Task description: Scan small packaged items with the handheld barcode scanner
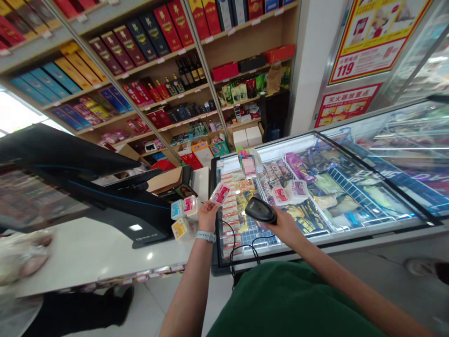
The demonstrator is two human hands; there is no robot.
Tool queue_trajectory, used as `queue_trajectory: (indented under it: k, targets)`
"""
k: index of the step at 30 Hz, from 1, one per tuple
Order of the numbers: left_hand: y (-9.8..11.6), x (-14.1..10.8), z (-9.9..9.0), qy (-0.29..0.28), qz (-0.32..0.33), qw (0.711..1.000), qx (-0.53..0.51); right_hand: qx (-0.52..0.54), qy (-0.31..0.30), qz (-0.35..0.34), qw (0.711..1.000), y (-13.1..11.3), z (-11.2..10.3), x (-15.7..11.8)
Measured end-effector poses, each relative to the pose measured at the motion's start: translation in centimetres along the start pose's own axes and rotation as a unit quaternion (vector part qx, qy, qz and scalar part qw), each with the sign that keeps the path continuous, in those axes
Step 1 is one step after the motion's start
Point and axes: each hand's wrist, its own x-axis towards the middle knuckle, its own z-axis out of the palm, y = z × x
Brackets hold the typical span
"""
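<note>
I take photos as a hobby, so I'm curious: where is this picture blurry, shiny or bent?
Head view: the plastic bag at lower left looks smeared; bright streaks cross the freezer glass at right, and small glints dot the white counter; the shelves lean; a pixelated patch sits above the scanner; the left hand and right hand look fairly clear.

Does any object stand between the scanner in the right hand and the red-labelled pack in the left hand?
Nothing visible stands between the black scanner in the right hand and the red-labelled pack in the left hand. The freezer lies beneath the gap, and the black cable loops on the near side of it.
</note>
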Motion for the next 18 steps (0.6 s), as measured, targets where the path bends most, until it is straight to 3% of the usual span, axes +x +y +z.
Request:
queue_trajectory:
  k: [18]
  targets:
    - [-0.78,0.38,-0.21,-0.024,0.022,0.999,0.000,0.011,0.006,-0.010,1.000,-0.37,0.55,-0.05]
